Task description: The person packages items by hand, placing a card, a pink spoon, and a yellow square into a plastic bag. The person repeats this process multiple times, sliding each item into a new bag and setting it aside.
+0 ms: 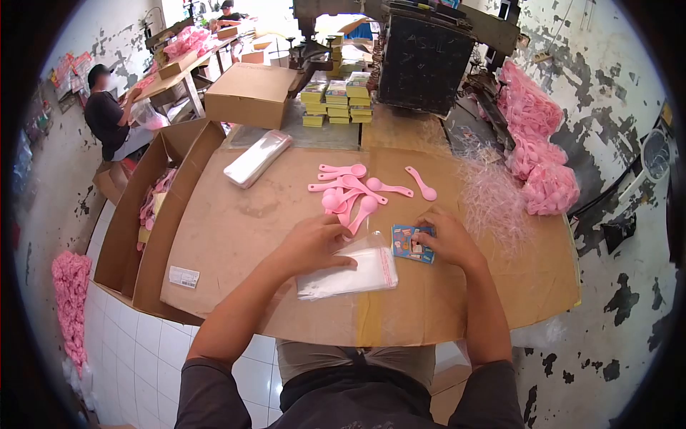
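Note:
My left hand (319,245) reaches over a stack of clear plastic bags (343,279), its thumb lying above the plastic and its fingers apart from the thumb. Its fingertips come close to the handle of a pink measuring spoon (363,211) at the near side of a loose pile of pink spoons (346,187); whether they touch is hard to see. On the right, my right hand (449,237) has its thumb and fingers closed on a small blue printed card (407,245), which lies beside the bags. One single pink spoon (421,184) rests apart from the pile.
Another bundle of plastic bags (259,159) lies at the back left of the cardboard-covered table (236,236). Stacked card packs (336,100), a closed carton (250,89) and a dark machine (421,61) stand behind. Left is an open box (161,222); right, pink shreds (493,193) and bagged spoons (547,179).

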Motion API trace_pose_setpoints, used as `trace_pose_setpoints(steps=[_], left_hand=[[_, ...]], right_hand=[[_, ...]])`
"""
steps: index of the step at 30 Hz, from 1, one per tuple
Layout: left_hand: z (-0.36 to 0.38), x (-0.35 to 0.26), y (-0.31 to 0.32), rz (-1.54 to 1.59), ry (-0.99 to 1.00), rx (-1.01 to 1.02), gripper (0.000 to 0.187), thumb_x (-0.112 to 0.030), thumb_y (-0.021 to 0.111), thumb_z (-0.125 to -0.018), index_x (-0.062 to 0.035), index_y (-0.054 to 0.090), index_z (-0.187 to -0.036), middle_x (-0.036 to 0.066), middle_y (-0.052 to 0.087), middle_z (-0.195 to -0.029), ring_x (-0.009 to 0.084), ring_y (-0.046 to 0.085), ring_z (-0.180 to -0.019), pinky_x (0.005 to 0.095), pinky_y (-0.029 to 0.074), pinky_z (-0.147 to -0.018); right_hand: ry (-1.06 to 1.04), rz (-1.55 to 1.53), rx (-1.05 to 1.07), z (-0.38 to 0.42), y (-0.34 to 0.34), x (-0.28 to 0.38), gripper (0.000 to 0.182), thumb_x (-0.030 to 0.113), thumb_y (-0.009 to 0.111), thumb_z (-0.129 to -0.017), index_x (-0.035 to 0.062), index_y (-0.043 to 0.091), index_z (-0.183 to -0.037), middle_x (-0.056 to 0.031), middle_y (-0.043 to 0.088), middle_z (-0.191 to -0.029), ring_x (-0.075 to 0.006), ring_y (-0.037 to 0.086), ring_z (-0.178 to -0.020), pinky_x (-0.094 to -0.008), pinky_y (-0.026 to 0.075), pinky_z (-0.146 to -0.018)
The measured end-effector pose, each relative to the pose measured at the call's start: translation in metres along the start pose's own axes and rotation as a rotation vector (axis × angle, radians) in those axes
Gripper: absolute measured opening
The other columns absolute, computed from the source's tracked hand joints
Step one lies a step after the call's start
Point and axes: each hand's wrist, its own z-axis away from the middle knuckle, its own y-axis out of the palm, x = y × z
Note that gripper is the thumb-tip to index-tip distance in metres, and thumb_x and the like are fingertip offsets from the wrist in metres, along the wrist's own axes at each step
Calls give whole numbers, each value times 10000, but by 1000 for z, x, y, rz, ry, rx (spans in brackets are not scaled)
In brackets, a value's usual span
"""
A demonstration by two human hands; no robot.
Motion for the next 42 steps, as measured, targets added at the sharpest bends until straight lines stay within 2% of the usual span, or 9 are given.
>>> trace_pose_setpoints(steps=[9, 12, 15, 18, 26, 29, 32, 38, 42], left_hand=[[0, 3, 13, 425, -279, 66, 319, -142, 831, -838, -29, 688, -1100, 52, 682, -849, 116, 600, -757, 310, 501, -709], [-2, -4, 3, 452, -339, 92, 296, -82, 770, -870, 16, 664, -1128, 80, 709, -897, 117, 646, -781, 306, 535, -724], [-4, 10, 25, 923, -252, -117, 238, -67, 721, -915, 40, 657, -1117, 72, 710, -902, 118, 666, -807, 281, 549, -731], [-5, 1, 12, 1065, -307, -69, 207, -80, 679, -968, 56, 643, -1120, 67, 708, -919, 123, 684, -827, 257, 555, -735], [-5, -5, 13, 995, -437, 44, 271, -228, 689, -1019, 38, 705, -1068, 66, 759, -919, 79, 682, -818, 239, 533, -705], [-5, -3, 20, 1025, -404, 13, 293, -247, 693, -1019, 39, 716, -1080, 78, 772, -940, 76, 688, -814, 226, 528, -712], [-6, -2, 18, 1002, -394, 10, 289, -231, 689, -1021, 48, 712, -1097, 99, 777, -971, 90, 709, -833, 228, 547, -743], [-6, -11, 13, 1039, -434, 3, 269, -183, 658, -1035, 64, 697, -1132, 115, 777, -999, 123, 736, -902, 254, 584, -789], [-4, -7, 19, 1034, -390, -10, 266, -169, 648, -1039, 65, 695, -1155, 115, 776, -1004, 122, 734, -900, 258, 584, -790]], right_hand=[[101, -275, -34, -4, -1, -5, 170, 56, 732, -899, -12, 677, -1045, -122, 728, -959, -209, 704, -869, -354, 549, -800], [50, -426, -108, -4, -3, 11, 157, 51, 712, -928, -12, 669, -1065, -104, 722, -956, -175, 692, -871, -340, 551, -802], [-8, -569, -211, -5, 9, 33, 160, 58, 708, -938, -9, 671, -1078, -97, 718, -952, -161, 685, -867, -327, 545, -794], [-15, -550, -225, -2, 21, 40, 149, 66, 716, -933, -3, 690, -1063, -99, 718, -967, -164, 685, -872, -315, 537, -793], [-196, -447, -211, -1, 24, 44, 219, 48, 714, -925, -8, 706, -1137, -114, 715, -1113, -163, 684, -974, -310, 540, -868], [-52, -873, -215, 1, 29, 54, 309, 28, 701, -933, -36, 666, -1234, -120, 700, -1211, -158, 675, -1066, -315, 540, -954], [-126, -848, -253, -2, 25, 53, 384, 9, 687, -941, -60, 612, -1311, -125, 682, -1257, -159, 658, -1123, -322, 539, -995], [-102, -702, -118, 0, 28, 40, 378, 31, 678, -957, -34, 621, -1325, -116, 709, -1209, -150, 681, -1059, -315, 549, -961], [-29, -860, -94, 1, 27, 49, 348, 54, 678, -959, 9, 656, -1304, -94, 721, -1183, -130, 677, -1050, -305, 546, -934]])
